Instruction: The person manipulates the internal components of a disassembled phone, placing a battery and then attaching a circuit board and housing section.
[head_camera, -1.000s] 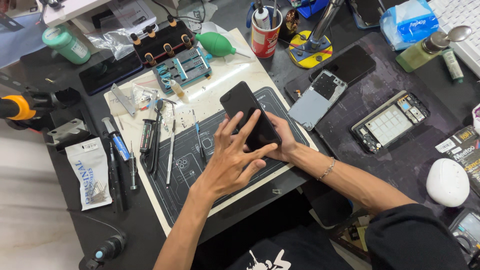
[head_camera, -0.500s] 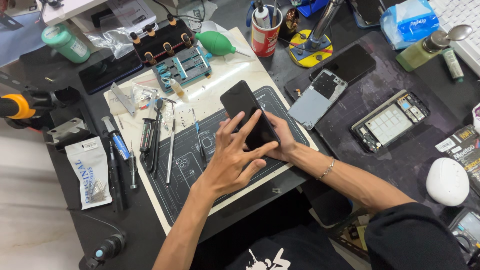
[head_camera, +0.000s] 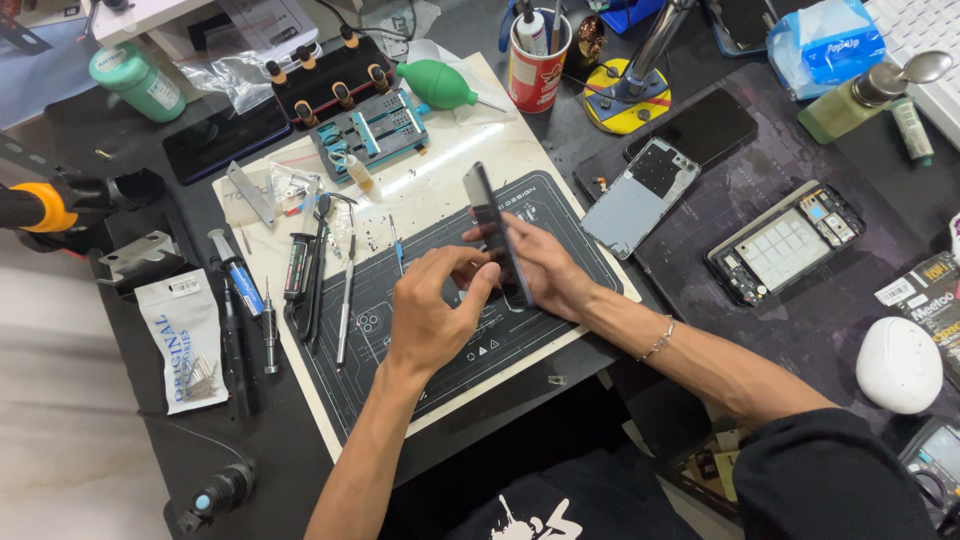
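Over the dark work mat a black phone stands tipped on its edge; the right hand cradles it from behind, the left hand pinches its lower edge. Screwdrivers lie just left of the mat on the tabletop

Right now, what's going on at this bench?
A person at a phone repair bench holds a dark phone tilted up on its edge over the black work mat. The right hand supports it from behind; the left hand pinches its lower edge. Screwdrivers and tweezers lie to the left on the mat. A detached back cover and an opened phone lie to the right.
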